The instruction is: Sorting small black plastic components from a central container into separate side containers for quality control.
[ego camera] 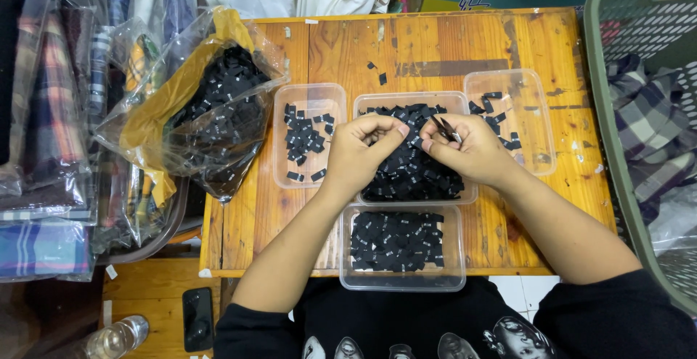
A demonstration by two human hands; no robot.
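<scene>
Your two hands meet above the middle clear plastic tub (457, 101), which is heaped with small black fabric labels (406, 174) and sits at the centre of a small wooden table (435, 43). Your left hand (359, 152) is curled, fingertips pinching a label. Your right hand (468, 148) is closed around several labels that stick up between thumb and fingers. A tub on the left (308, 92) holds a few scattered labels, a tub on the right (534, 98) holds fewer, and a nearer tub (403, 280) has a flat layer of them. An open plastic bag of labels (210, 105) rests at the table's left edge. A green laundry basket (617, 148) stands on your right.
</scene>
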